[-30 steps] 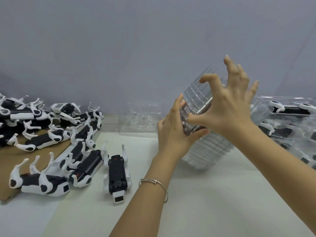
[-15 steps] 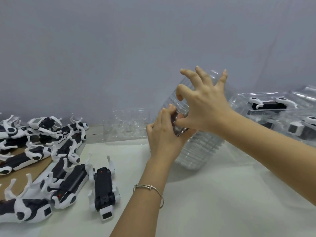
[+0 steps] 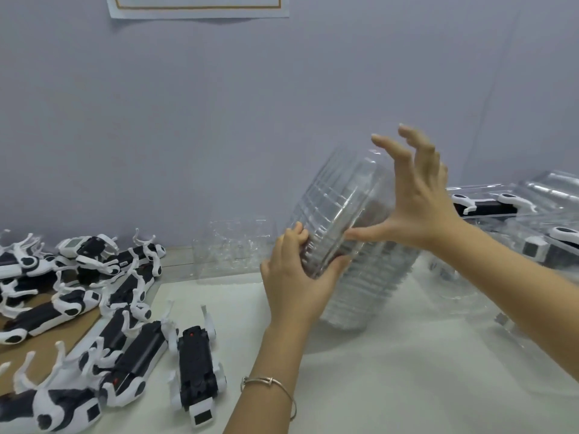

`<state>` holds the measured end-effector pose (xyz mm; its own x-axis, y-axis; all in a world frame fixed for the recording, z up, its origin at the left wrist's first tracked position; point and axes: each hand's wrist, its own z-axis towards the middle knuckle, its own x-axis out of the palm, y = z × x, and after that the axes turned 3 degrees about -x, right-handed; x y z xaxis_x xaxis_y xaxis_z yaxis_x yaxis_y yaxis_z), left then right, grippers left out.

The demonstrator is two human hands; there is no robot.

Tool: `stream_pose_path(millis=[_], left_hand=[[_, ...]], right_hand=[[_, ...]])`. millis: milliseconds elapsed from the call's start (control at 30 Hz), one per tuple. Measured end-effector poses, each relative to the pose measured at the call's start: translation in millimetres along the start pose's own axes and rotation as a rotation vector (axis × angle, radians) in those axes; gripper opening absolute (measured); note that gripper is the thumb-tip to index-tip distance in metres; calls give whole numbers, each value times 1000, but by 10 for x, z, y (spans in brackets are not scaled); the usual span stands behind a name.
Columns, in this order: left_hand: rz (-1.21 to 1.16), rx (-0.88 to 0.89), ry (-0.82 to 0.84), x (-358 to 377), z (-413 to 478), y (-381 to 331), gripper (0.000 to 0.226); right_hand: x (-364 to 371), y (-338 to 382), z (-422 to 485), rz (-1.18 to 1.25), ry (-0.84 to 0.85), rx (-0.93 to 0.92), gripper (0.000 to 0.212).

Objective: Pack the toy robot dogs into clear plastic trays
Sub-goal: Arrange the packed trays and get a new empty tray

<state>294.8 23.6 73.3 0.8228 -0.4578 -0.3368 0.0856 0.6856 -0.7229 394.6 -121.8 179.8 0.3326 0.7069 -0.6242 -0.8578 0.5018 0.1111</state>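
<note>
A tilted stack of clear plastic trays (image 3: 360, 283) stands on the white table at centre. My left hand (image 3: 294, 277) grips the stack's near upper end. My right hand (image 3: 419, 208) spans the outermost tray (image 3: 338, 208), thumb on its near edge and curved fingers hooked at its far top edge. Several black-and-white toy robot dogs (image 3: 94, 277) lie in a pile at the left. One dog (image 3: 195, 368) lies on its back nearest my left wrist.
Clear trays holding packed dogs (image 3: 488, 208) are stacked at the right. A single empty clear tray (image 3: 235, 245) stands by the wall. Brown cardboard (image 3: 47, 339) lies under part of the dog pile. A paper sheet (image 3: 197, 7) hangs on the wall.
My right hand's fingers have spread from a tight curl over the stack's top into a wide span across the outermost tray. The left hand keeps its grip. The view has tilted up.
</note>
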Motion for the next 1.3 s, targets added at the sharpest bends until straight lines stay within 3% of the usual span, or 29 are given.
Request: stream_pose_path(millis=[100,233,367,567,833,1133,1300], left_hand=[[-42,-33,-40,-70,-41,72,61],[-217,-132,-18,-163,-50,175,65],[-157,-229,-20,-179,-10,210,108],[-35,-365,12,-150,168,319,132],[-62,-345,-46,-72,255,465,114],[-61,-325,-105,-43,249,503,100],[-60,-297,-63,-97,77,465,96]], right_hand=[[13,-56,-222,-126,87,-111,123],[47,16,-146,-153,223,-85,128],[121,109,108,-192,276,-205,118],[448,223,474,-278,398,-294,108],[673,254,629,-222,339,-449,91],[773,198,714,-4,311,-290,81],[687,182,757,61,164,-233,70]])
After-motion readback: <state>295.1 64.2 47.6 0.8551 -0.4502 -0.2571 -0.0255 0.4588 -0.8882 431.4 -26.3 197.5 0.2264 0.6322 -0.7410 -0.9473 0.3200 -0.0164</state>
